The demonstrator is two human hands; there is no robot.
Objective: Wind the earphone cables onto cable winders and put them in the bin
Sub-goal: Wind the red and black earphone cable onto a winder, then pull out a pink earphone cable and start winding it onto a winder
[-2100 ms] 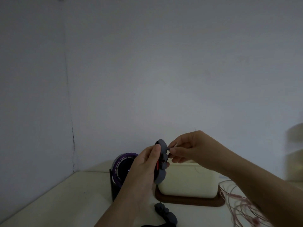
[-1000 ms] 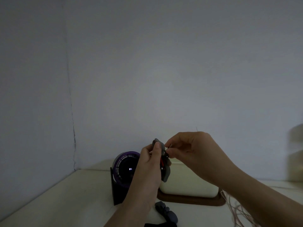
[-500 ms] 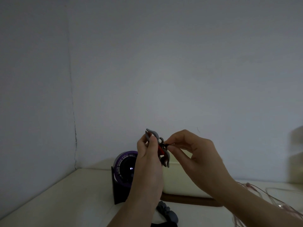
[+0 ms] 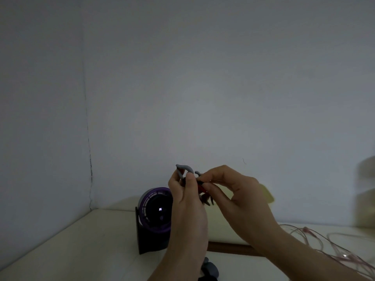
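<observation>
My left hand (image 4: 187, 207) holds a grey cable winder (image 4: 185, 170) up in front of me, thumb and fingers curled round it. A red cable (image 4: 201, 188) is wound on its middle. My right hand (image 4: 235, 196) pinches the cable right beside the winder. Behind both hands sits the cream bin (image 4: 221, 226) on a brown tray (image 4: 229, 248), mostly hidden. Loose pink earphone cables (image 4: 332, 246) lie on the table at the right.
A black and purple round device (image 4: 155, 211) with a lit display stands left of the bin. More grey winders (image 4: 210, 269) lie at the bottom edge under my left forearm. The white wall closes the table's back and left.
Both hands rose slightly and turned the winder, so its curved grey arm now sticks up. My right hand moved in closer, and the view shifted so more pink cable shows.
</observation>
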